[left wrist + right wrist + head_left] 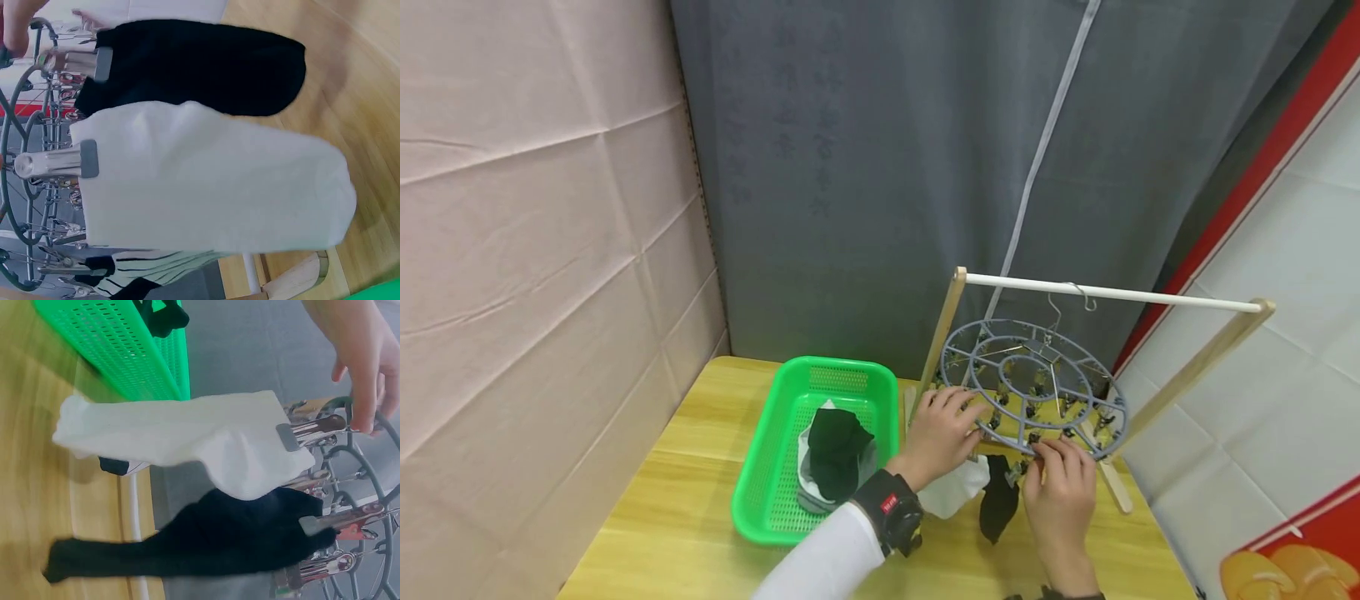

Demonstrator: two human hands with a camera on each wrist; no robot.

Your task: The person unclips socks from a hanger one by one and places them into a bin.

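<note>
A round grey clip hanger (1033,450) hangs by its hook from a white bar. My left hand (942,435) grips its near rim on the left, beside the metal clip (315,430) that holds a white sock (212,181). Farther right along the same rim, my right hand (1062,492) holds the ring with curled fingers, near the clip (75,62) holding a black sock (200,69). Both socks dangle side by side above the table. Behind them, a striped sock (156,265) hangs from other clips. The right fingertips are mostly hidden in the left wrist view.
Left of the stand, a green basket (752,475) on the wooden table (662,500) contains a dark sock (838,446) over lighter ones. The stand's wooden posts (1195,375) flank the hanger. A grey curtain (850,208) hangs behind, with pale walls either side.
</note>
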